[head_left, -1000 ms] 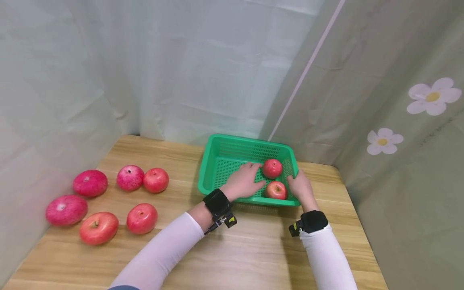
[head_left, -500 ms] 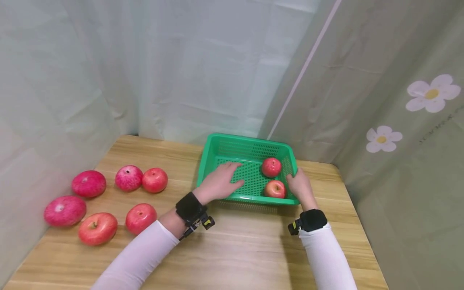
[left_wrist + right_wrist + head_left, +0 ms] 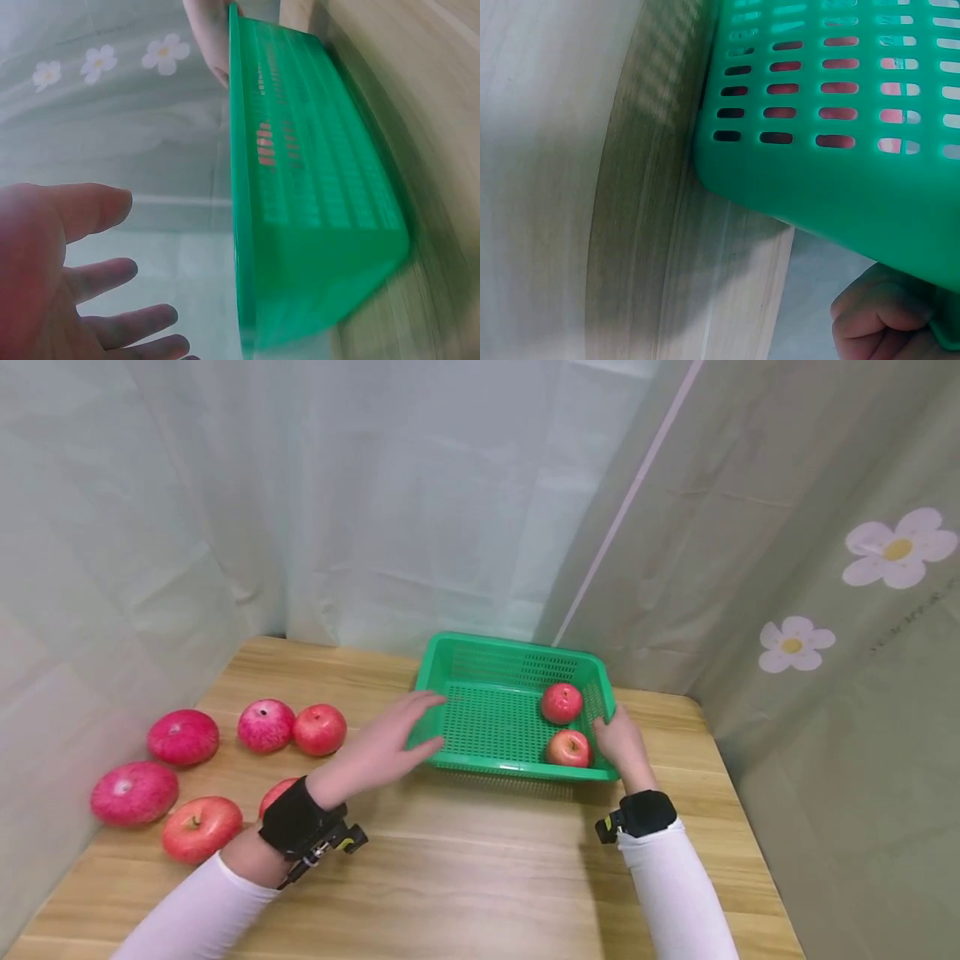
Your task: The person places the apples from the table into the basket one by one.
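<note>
Okay so the left hand (image 3: pixel 378 747) has its fingers spread and its thumb well out, with nothing in its grasp; it's just off the left end of the green basket (image 3: pixel 513 768), and its wrist view shows a gap between fingertips and rim. The right hand (image 3: pixel 622 743) does have hold of something: its fingers are curled round the rim at the basket's right end, thumb over the inside. Two red apples are in the basket, down at the right end, the back apple (image 3: pixel 562 703) and the front apple (image 3: pixel 568 749), and you can see red through the slots from both wrists. Well left of the basket there's more fruit: a red one (image 3: pixel 320 729) closest, a pink one (image 3: pixel 266 725) just beside it, two darker ones further out, a stemmed one (image 3: pixel 202 829) nearer the person, and one mostly hidden by the left wrist strap (image 3: pixel 296 818). Basket's sitting on a wood table (image 3: pixel 495 877), pale curtain (image 3: pixel 420 527) behind it, and two white flowers are printed up to its right, a big flower (image 3: pixel 898 550) and a smaller flower (image 3: pixel 797 645).
</note>
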Action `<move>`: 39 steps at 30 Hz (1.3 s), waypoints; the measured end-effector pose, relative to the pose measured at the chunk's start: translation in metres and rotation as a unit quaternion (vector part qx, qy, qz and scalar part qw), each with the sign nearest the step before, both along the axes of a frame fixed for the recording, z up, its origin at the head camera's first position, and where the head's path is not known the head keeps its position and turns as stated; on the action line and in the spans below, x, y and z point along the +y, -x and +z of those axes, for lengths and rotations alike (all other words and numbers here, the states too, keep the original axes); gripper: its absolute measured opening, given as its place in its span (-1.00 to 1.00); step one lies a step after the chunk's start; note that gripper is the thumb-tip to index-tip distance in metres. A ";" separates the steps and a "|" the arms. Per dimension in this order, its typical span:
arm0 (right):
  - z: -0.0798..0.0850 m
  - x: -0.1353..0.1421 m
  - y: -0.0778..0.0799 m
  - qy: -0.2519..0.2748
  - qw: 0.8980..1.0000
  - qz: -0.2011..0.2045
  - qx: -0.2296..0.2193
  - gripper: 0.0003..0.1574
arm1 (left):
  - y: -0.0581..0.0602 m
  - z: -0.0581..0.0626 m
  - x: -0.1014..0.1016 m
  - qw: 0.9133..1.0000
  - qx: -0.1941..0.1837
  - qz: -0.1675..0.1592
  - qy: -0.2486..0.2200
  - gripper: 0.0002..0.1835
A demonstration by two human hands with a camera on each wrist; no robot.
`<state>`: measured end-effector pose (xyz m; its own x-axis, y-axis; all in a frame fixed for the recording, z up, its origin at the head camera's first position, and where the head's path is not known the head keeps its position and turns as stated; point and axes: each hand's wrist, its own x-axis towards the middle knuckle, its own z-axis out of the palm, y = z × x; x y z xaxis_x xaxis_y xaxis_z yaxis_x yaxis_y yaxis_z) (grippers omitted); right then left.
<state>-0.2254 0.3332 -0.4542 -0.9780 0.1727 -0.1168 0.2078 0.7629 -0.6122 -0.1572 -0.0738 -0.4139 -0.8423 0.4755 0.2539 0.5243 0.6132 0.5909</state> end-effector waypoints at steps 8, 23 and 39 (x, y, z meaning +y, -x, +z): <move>-0.003 -0.002 -0.004 -0.006 1.000 -0.001 -0.003 -0.36 | -0.031 -0.006 -0.067 0.998 -0.002 0.041 0.038 -0.28; -0.005 -0.002 -0.002 -0.016 1.000 -0.002 -0.008 -0.34 | -0.059 -0.015 -0.128 0.991 -0.021 0.048 0.126 -0.29; 0.002 -0.003 0.000 -0.020 1.000 -0.003 0.003 -0.38 | -0.072 -0.037 -0.144 0.985 -0.048 0.024 0.164 -0.18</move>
